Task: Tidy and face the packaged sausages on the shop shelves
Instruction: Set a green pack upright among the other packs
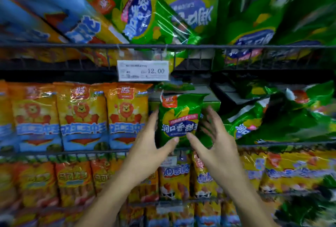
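From the head camera, you are looking at shop shelves packed with bagged sausages. Your left hand (pixel 145 146) and right hand (pixel 216 141) reach forward side by side to the middle shelf, with one green sausage packet (pixel 179 117) standing upright between them. Each grip is spread: the fingers are straight and fanned, not curled. Your left fingers lie along the packet's left edge and the left thumb (pixel 170 142) touches its lower front. Your right thumb (pixel 195 140) points at the packet's lower right corner, and the right fingers reach up along its right side; whether they touch it is blurred.

Just left of your left hand stands a neat row of orange lion packets (pixel 81 116), upright and facing out. To the right of your right hand, more green packets (pixel 272 117) lie toppled and slanted in a loose heap on the same shelf. Above both hands, a white price tag (pixel 143 70) reading 12.00 hangs on the wire shelf rail (pixel 54 46). Higher still, large green and blue packets (pixel 145 14) lean at angles on the upper shelf. Below your wrists, rows of orange and yellow packets (pixel 72 181) fill the lower shelves, blurred.
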